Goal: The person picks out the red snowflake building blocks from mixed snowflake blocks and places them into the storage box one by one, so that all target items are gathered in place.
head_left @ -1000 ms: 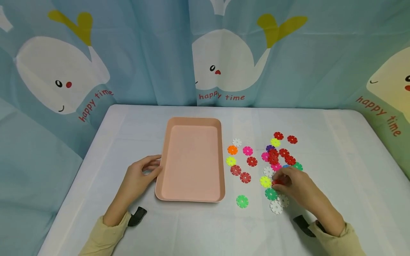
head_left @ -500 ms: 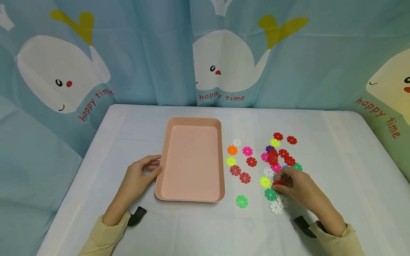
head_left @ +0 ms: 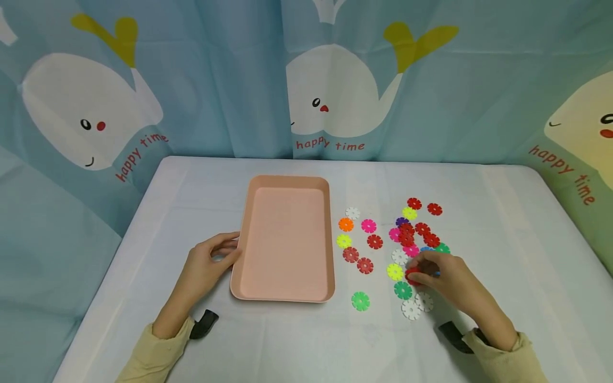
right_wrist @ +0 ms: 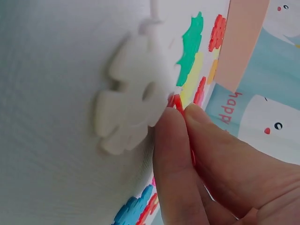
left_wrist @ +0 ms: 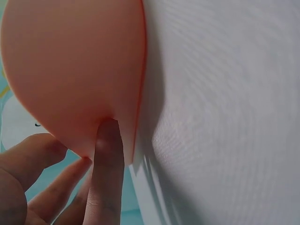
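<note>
Red disc point(right_wrist: 177, 101) — pinched at the tips of the right hand's grip point(head_left: 444, 275), left hand point(head_left: 208, 264) unclenched, touching pink tray point(head_left: 287, 242)

Reaches in with the left arm point(head_left: 170, 316) and the right arm point(head_left: 493, 324), slanting toward the middle; points the left hand point(head_left: 207, 267) inward, with the thumb point(head_left: 229, 260) a little way from the softly bent fingers point(head_left: 224, 240); tips the right hand point(head_left: 442, 274) down and pinches with thumb and fingertip.
</note>
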`<action>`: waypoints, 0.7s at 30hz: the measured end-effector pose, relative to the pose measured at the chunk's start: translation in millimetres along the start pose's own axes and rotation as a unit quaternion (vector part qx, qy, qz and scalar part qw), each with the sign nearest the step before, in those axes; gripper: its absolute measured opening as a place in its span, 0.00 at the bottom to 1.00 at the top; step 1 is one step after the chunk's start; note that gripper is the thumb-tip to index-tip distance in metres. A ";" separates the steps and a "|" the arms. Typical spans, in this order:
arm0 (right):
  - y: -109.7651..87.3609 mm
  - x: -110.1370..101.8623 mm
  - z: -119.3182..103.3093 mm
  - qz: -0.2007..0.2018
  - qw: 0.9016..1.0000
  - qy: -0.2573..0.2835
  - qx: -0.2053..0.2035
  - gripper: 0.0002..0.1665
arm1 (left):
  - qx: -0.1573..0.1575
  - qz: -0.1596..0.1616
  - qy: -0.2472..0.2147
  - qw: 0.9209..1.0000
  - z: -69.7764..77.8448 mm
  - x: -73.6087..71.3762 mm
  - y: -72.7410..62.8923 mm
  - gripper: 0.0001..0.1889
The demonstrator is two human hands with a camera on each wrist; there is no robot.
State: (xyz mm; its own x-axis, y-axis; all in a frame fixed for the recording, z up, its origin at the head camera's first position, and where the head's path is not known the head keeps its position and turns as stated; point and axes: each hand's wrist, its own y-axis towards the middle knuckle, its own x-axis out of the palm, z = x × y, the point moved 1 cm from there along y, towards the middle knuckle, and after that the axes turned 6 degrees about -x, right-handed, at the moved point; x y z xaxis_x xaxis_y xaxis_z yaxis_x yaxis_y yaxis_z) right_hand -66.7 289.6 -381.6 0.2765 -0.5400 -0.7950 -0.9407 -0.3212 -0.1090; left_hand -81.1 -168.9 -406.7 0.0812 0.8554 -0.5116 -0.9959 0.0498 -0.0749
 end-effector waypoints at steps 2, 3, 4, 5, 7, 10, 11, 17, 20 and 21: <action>0.2 0.2 -0.3 -0.003 1.000 0.000 0.003 0.12 | -0.001 0.000 -0.002 1.000 0.2 -0.2 -0.3 0.20; 0.2 0.3 -0.7 -0.005 1.000 0.000 0.005 0.12 | -0.002 0.000 -0.003 1.000 0.3 -0.1 -0.4 0.20; 0.2 0.2 -1.1 -0.007 1.000 0.002 0.007 0.12 | -0.003 0.000 -0.004 1.000 0.4 -0.2 -0.6 0.20; 0.2 0.1 -1.7 -0.008 1.000 0.004 0.007 0.12 | -0.004 -0.001 -0.004 1.000 0.6 0.0 -0.7 0.20; 0.1 -0.9 -3.4 -0.010 1.000 0.010 0.005 0.11 | -0.006 0.000 -0.005 1.000 1.0 0.5 -0.8 0.20; 0.3 -2.9 -6.3 -0.010 1.000 0.014 0.001 0.11 | -0.008 0.000 -0.007 1.000 1.6 1.2 -0.7 0.20; 0.4 -3.5 -7.4 -0.010 1.000 0.015 0.000 0.12 | -0.009 0.000 -0.007 1.000 1.7 1.5 -0.7 0.20; 2.5 -5.4 -14.5 -0.015 0.999 0.031 0.001 0.12 | -0.007 -0.002 -0.007 1.000 1.5 1.2 -1.0 0.20; 4.7 -5.8 -19.3 -0.019 0.999 0.039 0.000 0.12 | -0.004 -0.004 -0.012 1.000 1.3 0.1 -1.4 0.20; 5.4 -6.1 -21.0 -0.021 0.999 0.041 -0.001 0.12 | -0.003 -0.005 -0.013 1.000 1.2 -0.2 -1.5 0.20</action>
State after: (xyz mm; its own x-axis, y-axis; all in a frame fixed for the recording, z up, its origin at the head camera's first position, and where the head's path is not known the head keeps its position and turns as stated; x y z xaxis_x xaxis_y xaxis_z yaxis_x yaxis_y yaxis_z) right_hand -69.4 274.8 -364.8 0.3303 -0.5887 -0.7378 -0.9280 -0.3453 -0.1399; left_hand -79.7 -168.5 -405.4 0.0901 0.8682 -0.4879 -0.9948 0.0551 -0.0856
